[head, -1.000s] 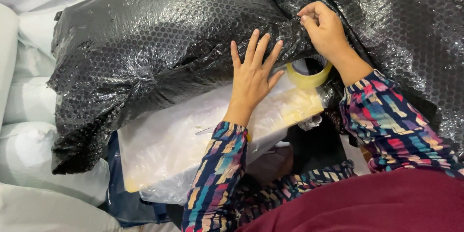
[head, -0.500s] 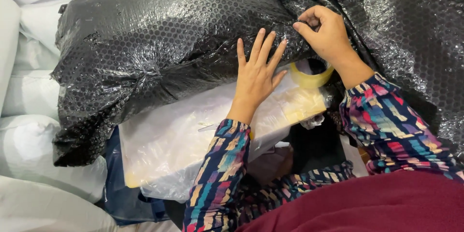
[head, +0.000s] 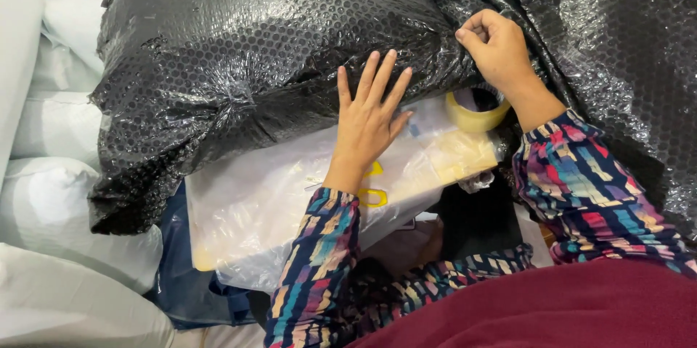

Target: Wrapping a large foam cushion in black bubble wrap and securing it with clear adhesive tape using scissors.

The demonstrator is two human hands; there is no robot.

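Our left hand (head: 369, 124) lies flat and open on the soft, slippery black bubble-wrap bundle (head: 268, 65) atop the clear plastic bag (head: 290, 203), while our right hand (head: 498, 49) pinches its loose fold, likely the best hold.

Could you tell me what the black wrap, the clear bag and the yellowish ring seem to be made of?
Black wrap: glossy plastic bubble sheet, judging by its dimpled pattern. Clear bag: thin, crinkled plastic film, see-through. Yellowish ring: probably a roll of translucent packing tape.
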